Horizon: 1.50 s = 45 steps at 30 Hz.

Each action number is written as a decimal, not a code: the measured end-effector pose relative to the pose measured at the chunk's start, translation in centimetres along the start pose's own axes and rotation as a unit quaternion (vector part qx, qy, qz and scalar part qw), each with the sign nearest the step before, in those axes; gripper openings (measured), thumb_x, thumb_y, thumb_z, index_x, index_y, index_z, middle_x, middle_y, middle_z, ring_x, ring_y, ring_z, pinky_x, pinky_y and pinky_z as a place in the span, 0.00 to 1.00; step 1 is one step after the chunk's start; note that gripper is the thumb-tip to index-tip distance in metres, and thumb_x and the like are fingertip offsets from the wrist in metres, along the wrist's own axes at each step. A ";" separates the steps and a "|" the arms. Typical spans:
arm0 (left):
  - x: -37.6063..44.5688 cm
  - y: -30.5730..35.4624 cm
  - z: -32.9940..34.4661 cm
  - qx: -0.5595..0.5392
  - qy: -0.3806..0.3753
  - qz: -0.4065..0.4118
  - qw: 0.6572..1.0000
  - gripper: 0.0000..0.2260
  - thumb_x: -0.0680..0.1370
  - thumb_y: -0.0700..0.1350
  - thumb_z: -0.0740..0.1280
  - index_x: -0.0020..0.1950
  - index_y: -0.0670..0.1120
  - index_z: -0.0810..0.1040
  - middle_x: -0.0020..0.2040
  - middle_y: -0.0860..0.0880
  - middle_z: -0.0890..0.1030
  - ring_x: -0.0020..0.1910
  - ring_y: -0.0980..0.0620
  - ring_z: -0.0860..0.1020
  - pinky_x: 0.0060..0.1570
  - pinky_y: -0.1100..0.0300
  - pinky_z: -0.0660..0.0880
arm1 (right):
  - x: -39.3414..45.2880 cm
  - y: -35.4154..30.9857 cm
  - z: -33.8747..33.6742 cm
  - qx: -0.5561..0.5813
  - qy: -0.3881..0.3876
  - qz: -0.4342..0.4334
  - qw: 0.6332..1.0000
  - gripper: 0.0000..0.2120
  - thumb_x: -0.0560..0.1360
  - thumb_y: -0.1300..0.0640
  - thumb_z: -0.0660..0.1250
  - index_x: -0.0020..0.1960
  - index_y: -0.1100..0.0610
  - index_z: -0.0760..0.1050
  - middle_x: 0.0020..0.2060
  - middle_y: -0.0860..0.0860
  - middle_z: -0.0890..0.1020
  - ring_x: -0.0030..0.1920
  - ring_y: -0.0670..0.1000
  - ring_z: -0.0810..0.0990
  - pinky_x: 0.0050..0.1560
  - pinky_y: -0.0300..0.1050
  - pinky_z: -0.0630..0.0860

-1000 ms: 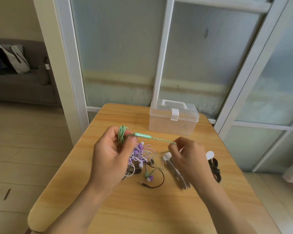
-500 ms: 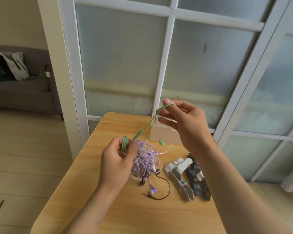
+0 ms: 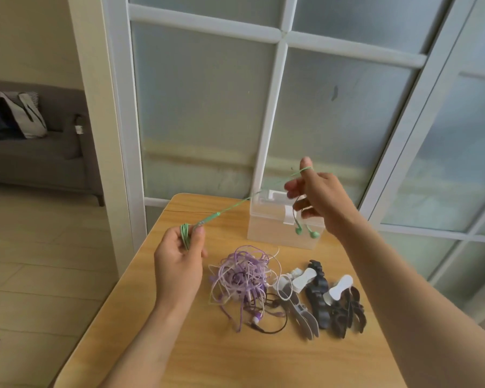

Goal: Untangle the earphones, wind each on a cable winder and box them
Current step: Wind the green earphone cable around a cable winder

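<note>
Stretching a green earphone cord point(image 3: 233, 206) across mid-frame, the left hand point(image 3: 179, 264) is pinching its coil while the right hand point(image 3: 317, 197), cord hooked over its forefinger, is drawing the cord clear of the purple tangle point(image 3: 244, 278) below.

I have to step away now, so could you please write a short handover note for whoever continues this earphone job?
Left hand pinches a coil of the green earphones. Right hand is raised, the cable looped over its thumb, the two buds dangling before the clear box, whose lid is closed.
The purple tangle, with a black cable in it, lies on the table; the cable winders lie to its right.
Done: green pair is out of the tangle.
Left: untangle the rest, wind all, box them.
</note>
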State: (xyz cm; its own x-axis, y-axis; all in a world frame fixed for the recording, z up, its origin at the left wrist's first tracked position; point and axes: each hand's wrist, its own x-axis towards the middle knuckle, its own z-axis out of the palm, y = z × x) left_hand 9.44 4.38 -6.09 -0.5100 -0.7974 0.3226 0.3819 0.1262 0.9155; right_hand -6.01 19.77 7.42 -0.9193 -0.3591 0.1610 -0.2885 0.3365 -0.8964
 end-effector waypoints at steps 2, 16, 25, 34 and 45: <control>-0.2 0.2 0.1 0.014 -0.019 -0.009 1.000 0.09 0.80 0.49 0.67 0.39 0.54 0.76 0.31 0.53 0.76 0.34 0.51 0.73 0.42 0.47 0.72 | -0.3 -0.3 -0.6 0.029 -0.036 0.042 0.998 0.31 0.83 0.38 0.53 0.37 0.59 0.80 0.33 0.54 0.84 0.33 0.52 0.78 0.35 0.43 0.71; -2.2 4.0 0.1 -0.236 -0.267 -0.300 0.885 0.19 0.53 0.49 0.77 0.24 0.50 0.65 0.23 0.54 0.58 0.23 0.56 0.51 0.25 0.61 0.49 | -2.7 5.9 -5.7 0.293 -0.064 0.026 0.954 0.09 0.60 0.64 0.61 0.32 0.54 0.60 0.24 0.46 0.57 0.23 0.45 0.54 0.21 0.34 0.53; -1.6 4.1 0.2 -0.255 -0.234 -0.222 0.911 0.11 0.77 0.38 0.59 0.52 0.38 0.79 0.39 0.44 0.75 0.32 0.52 0.72 0.26 0.61 0.54 | -5.2 11.5 -5.8 0.191 -0.174 0.115 0.959 0.28 0.64 0.41 0.79 0.47 0.66 0.83 0.26 0.48 0.55 0.24 0.47 0.52 0.19 0.36 0.54; 0.3 3.5 -3.2 0.051 -0.450 -0.274 0.848 0.06 0.71 0.43 0.73 0.47 0.44 0.85 0.37 0.45 0.79 0.30 0.55 0.74 0.21 0.70 0.60 | -4.3 14.5 -6.6 0.221 -0.076 0.029 0.972 0.34 0.57 0.30 0.79 0.43 0.59 0.78 0.26 0.48 0.59 0.26 0.47 0.56 0.22 0.38 0.57; -0.7 4.1 -1.1 0.116 -0.570 -0.355 0.732 0.13 0.74 0.55 0.66 0.34 0.49 0.77 0.25 0.54 0.66 0.23 0.59 0.58 0.21 0.68 0.51 | -5.5 14.5 -3.5 -0.029 0.057 -0.060 0.996 0.16 0.81 0.43 0.59 0.45 0.52 0.78 0.22 0.45 0.70 0.22 0.43 0.66 0.30 0.42 0.65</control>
State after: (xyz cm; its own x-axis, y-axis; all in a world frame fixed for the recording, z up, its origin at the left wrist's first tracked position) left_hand 12.26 4.84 -2.82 -0.8786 0.2837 -0.3840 -0.3645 0.1209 0.9233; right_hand -6.09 29.66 -5.03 -0.9006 -0.2998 0.3146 -0.4102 0.3472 -0.8433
